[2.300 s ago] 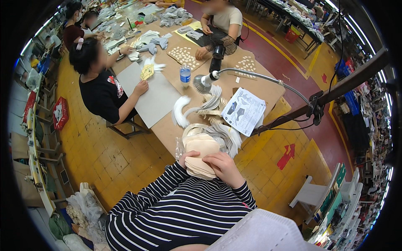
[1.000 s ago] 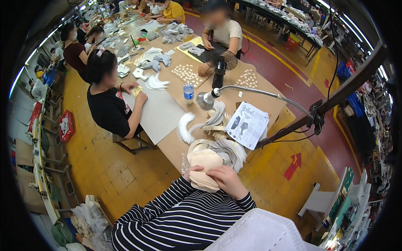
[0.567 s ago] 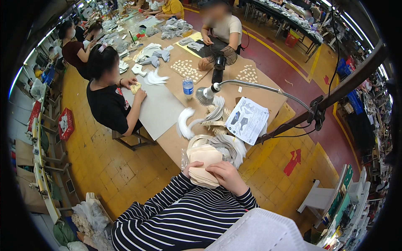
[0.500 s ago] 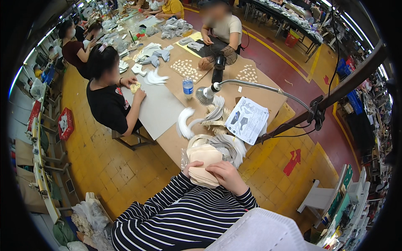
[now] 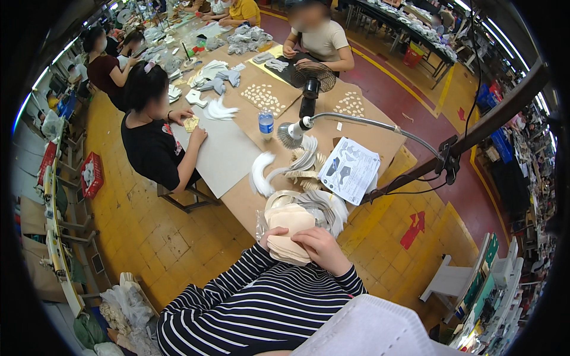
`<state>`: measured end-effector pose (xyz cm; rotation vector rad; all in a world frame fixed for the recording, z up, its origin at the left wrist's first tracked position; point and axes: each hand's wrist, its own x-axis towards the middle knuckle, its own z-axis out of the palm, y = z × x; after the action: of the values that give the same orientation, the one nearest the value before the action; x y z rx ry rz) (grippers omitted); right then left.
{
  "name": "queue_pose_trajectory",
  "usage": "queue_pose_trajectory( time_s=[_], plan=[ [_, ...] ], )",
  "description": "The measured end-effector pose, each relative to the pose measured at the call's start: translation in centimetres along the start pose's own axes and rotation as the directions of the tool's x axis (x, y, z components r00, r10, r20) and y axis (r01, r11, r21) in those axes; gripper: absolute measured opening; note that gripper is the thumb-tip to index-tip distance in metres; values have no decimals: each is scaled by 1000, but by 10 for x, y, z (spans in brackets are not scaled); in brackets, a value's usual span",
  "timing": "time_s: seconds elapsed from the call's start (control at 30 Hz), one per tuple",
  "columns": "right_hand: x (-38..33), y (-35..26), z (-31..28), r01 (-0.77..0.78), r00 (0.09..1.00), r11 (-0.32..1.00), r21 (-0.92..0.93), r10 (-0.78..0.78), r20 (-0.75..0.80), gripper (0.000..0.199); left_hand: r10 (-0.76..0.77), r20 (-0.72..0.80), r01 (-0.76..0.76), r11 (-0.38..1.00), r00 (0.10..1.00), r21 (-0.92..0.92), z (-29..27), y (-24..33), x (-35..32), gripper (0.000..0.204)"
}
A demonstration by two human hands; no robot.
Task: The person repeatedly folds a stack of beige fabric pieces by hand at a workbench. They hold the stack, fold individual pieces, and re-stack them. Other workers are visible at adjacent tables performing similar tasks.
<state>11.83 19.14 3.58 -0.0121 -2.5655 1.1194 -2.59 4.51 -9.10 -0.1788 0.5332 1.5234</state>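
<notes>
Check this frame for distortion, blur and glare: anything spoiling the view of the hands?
Head view: strong fisheye bending, black vignette round the rim; the table edges curve. The right hand and beige stack are sharp and evenly lit, without glare. The left hand is mostly hidden behind the stack.

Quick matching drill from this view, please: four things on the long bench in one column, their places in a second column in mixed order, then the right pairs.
Things:
1. stack of beige fabric pieces
2. clear plastic water bottle with blue cap
3. printed white paper sheet
4. small black desk fan

Places:
A. in front of the far seated person in a beige shirt
B. under the right hand at the near bench end
C. beside the lamp head, mid-bench
D. below the bent lamp arm, near the bench's right edge

Pairs: 1-B, 2-C, 3-D, 4-A
</notes>
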Motion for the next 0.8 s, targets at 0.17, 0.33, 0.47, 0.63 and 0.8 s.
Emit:
queue_pose_trajectory(
  time_s=[0.17, 0.33, 0.47, 0.63, 0.8],
  plan=[
    [6, 2, -2, 5, 1000, 1000, 3, -5, 15, 22, -40, -9, 40, 999, 999, -9, 7, 9, -6, 53],
    [11, -3, -1, 24, 1000, 1000, -7, -24, -2, 21, 43, -3, -43, 997, 999, 68, -9, 2, -2, 56],
    [14, 2, 2, 20, 1000, 1000, -3, -19, 14, 22, 29, 6, -29, 999, 1000, 31, -9, 3, -1, 58],
    [20, 6, 2, 1, 999, 1000, 5, -1, 47, 22, 40, 8, -40, 999, 999, 12, -11, 4, 2, 60],
    [29, 12, 3, 6, 996, 1000, 17, -8, 85, 21, 44, 23, -43, 999, 999, -30, -10, 4, 3, 62]
  ],
)
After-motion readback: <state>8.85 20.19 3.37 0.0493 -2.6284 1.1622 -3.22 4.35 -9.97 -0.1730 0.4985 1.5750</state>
